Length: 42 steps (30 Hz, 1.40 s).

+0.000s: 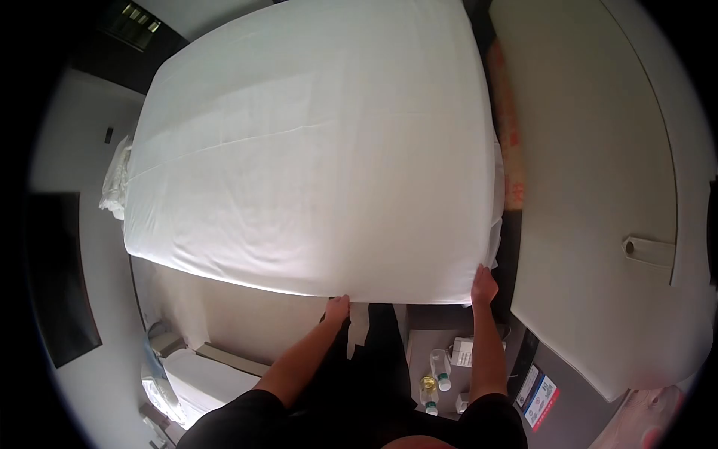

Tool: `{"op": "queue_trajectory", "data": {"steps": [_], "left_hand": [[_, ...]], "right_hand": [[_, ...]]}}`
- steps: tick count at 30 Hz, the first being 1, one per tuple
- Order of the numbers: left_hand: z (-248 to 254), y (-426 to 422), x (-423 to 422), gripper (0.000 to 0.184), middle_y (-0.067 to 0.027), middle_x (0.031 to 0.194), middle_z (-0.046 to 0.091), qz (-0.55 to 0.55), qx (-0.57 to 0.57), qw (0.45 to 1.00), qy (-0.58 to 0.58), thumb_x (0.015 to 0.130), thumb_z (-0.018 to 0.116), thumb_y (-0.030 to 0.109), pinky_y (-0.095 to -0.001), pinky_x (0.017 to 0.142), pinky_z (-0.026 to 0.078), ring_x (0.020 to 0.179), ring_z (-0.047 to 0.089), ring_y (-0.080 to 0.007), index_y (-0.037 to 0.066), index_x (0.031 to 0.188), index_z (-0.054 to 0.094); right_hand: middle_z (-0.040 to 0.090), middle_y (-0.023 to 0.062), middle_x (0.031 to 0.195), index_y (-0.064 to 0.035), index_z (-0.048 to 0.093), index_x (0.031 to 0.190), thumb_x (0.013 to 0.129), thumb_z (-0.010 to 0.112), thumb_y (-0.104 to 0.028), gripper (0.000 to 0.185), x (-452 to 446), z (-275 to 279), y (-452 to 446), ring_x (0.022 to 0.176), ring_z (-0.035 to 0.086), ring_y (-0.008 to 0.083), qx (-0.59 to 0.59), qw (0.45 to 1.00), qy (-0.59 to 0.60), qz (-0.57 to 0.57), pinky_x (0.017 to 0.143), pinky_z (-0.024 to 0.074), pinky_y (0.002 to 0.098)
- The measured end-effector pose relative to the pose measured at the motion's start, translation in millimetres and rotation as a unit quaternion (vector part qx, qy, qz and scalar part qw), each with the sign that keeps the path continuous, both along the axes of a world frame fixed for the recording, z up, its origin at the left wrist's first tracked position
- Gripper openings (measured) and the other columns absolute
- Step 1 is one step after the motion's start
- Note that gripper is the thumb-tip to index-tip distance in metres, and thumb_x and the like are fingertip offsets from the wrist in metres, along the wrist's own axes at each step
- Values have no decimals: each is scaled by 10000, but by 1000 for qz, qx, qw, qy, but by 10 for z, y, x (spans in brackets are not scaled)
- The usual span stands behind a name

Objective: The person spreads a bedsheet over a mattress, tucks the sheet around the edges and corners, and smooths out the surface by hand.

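A white bed sheet [299, 172] covers the mattress in front of me, with creases along its left side and a fold line across it. My left hand [336, 308] is closed at the sheet's near edge, around the middle of that side. At the near right corner, my right hand [485, 284] is closed on the sheet, its fingers partly hidden from me. Loose white fabric [495, 236] hangs along the right side just beyond this hand.
A beige headboard panel [583, 187] rises on the right. Near my right arm, a nightstand holds plastic bottles [440, 370] and a white telephone [462, 350]. A white padded seat [202, 378] stands at lower left. A dark television [63, 273] hangs on the left wall.
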<state>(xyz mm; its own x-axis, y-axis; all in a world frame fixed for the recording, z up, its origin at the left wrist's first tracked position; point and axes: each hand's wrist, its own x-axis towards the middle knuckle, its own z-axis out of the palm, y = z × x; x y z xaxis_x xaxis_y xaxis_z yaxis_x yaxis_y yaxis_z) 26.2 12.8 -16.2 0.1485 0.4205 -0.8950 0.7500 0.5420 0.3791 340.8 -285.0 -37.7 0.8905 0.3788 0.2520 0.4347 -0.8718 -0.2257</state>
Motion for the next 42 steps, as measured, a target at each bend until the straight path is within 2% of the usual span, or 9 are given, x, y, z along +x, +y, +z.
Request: {"op": "queue_trajectory", "data": {"steps": [8,15,24,26,28,30,32,34,42], "left_hand": [[249,-46,116,281,-112,682,602,88,-56,994,9,814,423,233,-250,489,448,522,533,-152,-22,800,542],[261,-99,-87,272,-117,728,616,73,-78,994,35,809,411,226,-269,483,451,541,544,-156,-12,846,538],[-171,105,-180,197,-31,654,555,99,-193,976,31,775,504,262,-241,450,380,528,501,-138,74,799,558],[-226,295,-331,203,-10,644,523,149,-171,974,-20,759,548,293,-240,448,369,535,494,-134,96,810,555],[-96,631,-409,230,-5,654,505,203,-65,977,-6,748,579,321,-246,457,378,546,491,-129,104,819,546],[-60,841,-654,261,-7,678,501,281,21,959,31,739,606,344,-252,458,385,558,489,-121,108,824,534],[-140,1151,-818,270,-11,677,504,359,70,928,72,740,616,351,-259,450,390,565,492,-118,106,806,524],[-440,1502,-1257,267,-7,638,503,398,65,913,58,744,619,354,-263,443,396,566,496,-119,104,763,529],[155,2175,-1468,267,0,576,496,244,-37,968,39,767,599,354,-273,464,408,497,478,-102,110,674,548]], "right_hand": [[523,177,598,-69,465,681,890,411,-308,322,-104,12,-31,564,524,375,127,988,72,-40,477,408,457],[600,149,731,-78,557,798,903,365,-300,311,-482,262,-129,639,582,342,-120,962,206,-132,546,468,432],[541,189,694,-46,508,772,864,477,-273,247,-564,285,67,663,540,377,-18,949,206,-237,581,434,447],[492,245,592,49,488,794,840,506,-215,269,-642,242,69,545,457,428,113,975,-56,-183,542,385,479],[494,262,621,94,488,731,805,551,-185,296,-913,176,189,520,427,412,87,969,-67,-220,557,365,501],[508,212,565,63,468,534,793,584,-278,443,-1411,94,475,518,472,385,-5,891,88,-445,526,371,496],[455,89,496,-22,496,510,785,581,-363,446,-2045,-461,846,461,483,245,176,836,236,-464,466,407,364],[487,53,680,-103,537,825,782,582,-358,263,-2331,218,1618,571,487,176,444,489,587,-468,489,403,292],[496,-22,643,-139,505,731,773,581,-444,316,-2892,275,2831,560,474,135,328,380,769,-395,474,355,277]]}}
